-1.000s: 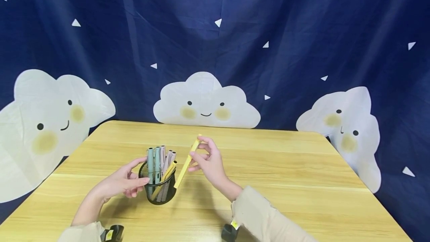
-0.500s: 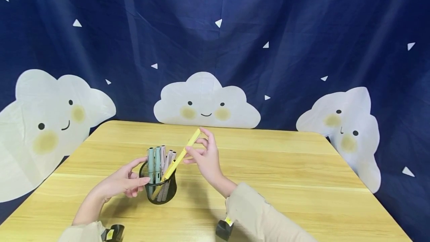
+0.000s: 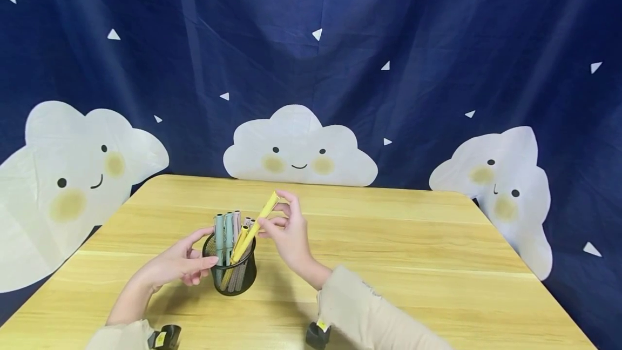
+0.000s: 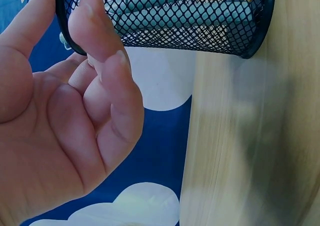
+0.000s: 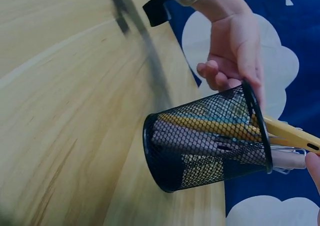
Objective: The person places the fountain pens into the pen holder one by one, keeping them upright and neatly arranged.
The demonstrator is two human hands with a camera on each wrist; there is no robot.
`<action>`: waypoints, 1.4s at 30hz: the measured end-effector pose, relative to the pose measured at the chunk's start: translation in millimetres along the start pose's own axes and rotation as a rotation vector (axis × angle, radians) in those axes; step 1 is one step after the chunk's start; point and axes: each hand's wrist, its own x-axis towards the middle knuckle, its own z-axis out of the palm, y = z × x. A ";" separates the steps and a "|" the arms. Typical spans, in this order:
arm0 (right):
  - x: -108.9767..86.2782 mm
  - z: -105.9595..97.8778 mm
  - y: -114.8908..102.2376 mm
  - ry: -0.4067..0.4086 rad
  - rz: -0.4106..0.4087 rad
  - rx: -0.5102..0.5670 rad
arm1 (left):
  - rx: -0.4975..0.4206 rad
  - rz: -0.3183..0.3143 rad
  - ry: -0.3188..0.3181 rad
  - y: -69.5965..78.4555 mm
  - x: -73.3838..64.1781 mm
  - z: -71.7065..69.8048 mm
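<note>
A black mesh pen cup (image 3: pixel 249 277) stands upright on the table, holding several pens. My left hand (image 3: pixel 172 266) grips it from the left, thumb and forefinger at the rim; in the left wrist view the thumb lies against the mesh (image 4: pixel 175 16). My right hand (image 3: pixel 293 236) pinches a yellow pen (image 3: pixel 266 210) near its upper part, tilted, with its lower end inside the cup. Beside that one leans another yellow pen (image 3: pixel 241 237). Blue-green pens (image 3: pixel 220 239) stand on the cup's left side, and pale purple pens (image 3: pixel 236 221) behind. Fingertips of the right hand barely show in the right wrist view.
The wooden table (image 3: pixel 413 263) reaches back to a dark blue curtain (image 3: pixel 311 58) printed with white clouds. Black wrist-camera straps (image 3: pixel 167 336) hang below both sleeves, close to the tabletop.
My right hand has moved left and carried the yellow pen from beside the cup to over it, then lowered its end inside. The left hand and the cup have hardly moved.
</note>
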 end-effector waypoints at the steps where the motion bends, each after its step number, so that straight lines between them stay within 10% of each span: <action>1: -0.8 0.6 0.6 -0.010 -0.003 -0.014 | -0.001 -0.001 0.000 0.0 -0.2 0.1; 19: -19.2 8.7 -26.5 -0.131 -0.133 -0.415 | -0.027 -0.004 -0.010 1.2 -0.1 1.8; 28: -24.0 7.4 -20.5 -0.174 -0.216 -0.439 | -0.029 -0.012 -0.009 1.2 -0.3 2.5; 42: -22.5 -7.4 -20.9 -0.159 -0.102 -0.424 | -0.010 -0.006 0.013 -0.1 0.8 3.0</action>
